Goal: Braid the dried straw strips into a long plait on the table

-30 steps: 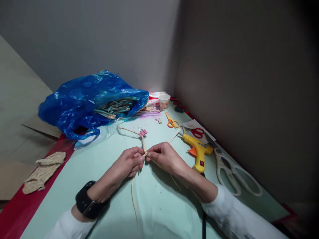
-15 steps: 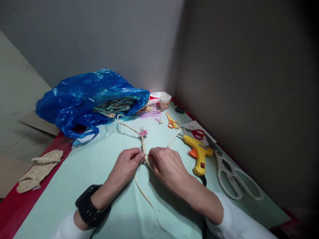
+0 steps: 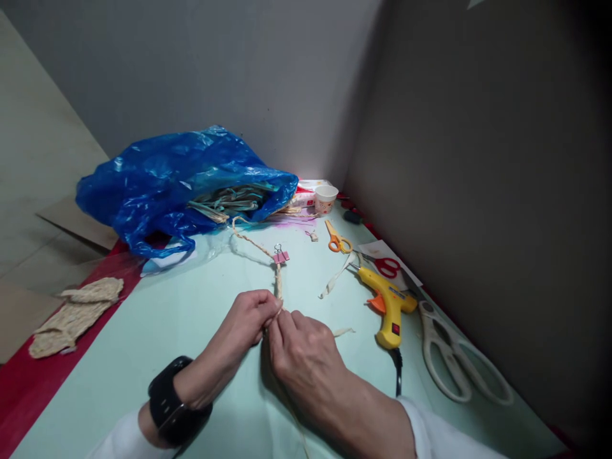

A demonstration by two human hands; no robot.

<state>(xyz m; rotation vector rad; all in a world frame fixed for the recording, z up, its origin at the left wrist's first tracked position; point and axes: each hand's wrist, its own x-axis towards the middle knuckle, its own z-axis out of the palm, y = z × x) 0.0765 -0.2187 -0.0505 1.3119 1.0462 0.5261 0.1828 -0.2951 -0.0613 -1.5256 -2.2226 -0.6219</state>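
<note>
A pale braided straw cord (image 3: 276, 280) runs across the light green table (image 3: 157, 325) from the blue bag toward me, with a pink binder clip (image 3: 280, 255) clamped on it. My left hand (image 3: 243, 322), with a black watch on its wrist, pinches the near end of the braid. My right hand (image 3: 301, 354) is closed right beside it, its fingers gripping the loose strands at the same spot. A loose strand (image 3: 344, 331) sticks out to the right of my right hand.
A blue plastic bag (image 3: 182, 185) of straw strips lies at the back. Woven straw pieces (image 3: 71, 315) rest at the left edge. On the right are a yellow glue gun (image 3: 389, 306), white shears (image 3: 454, 363), orange scissors (image 3: 337, 239), red scissors (image 3: 389, 268) and a paper cup (image 3: 326, 197).
My right hand has moved from the right of the braid toward me, crossing over the strands. The loose tails have swung under my hands. The view shifted slightly.
</note>
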